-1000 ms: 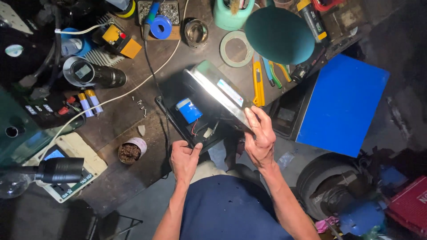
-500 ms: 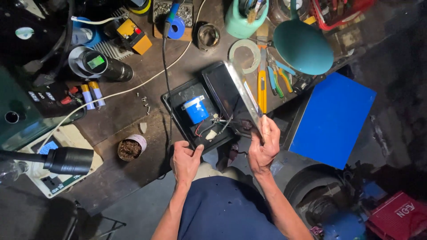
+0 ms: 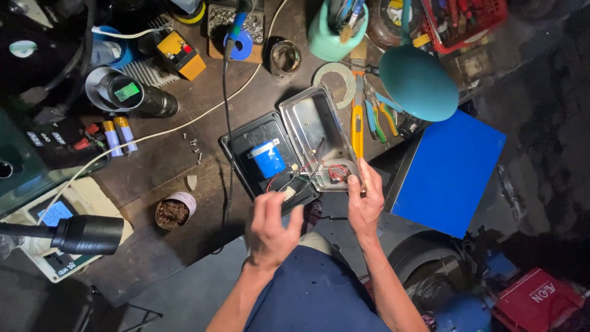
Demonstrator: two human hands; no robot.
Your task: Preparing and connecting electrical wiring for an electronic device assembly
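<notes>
a dark wooden workbench (image 3: 166,166) (scuffed) bears an opened black case (image 3: 261,154), loose screws (image 3: 195,147) and a yellow knife (image 3: 357,117).

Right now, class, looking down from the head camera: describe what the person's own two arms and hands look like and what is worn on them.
Both forearms are bare to the elbow, with no sleeves in view. The left hand and the right hand wear no gloves; no rings, watch or bands can be made out. Both arms rise from the bottom edge beside dark navy blue clothing on the body.
</notes>
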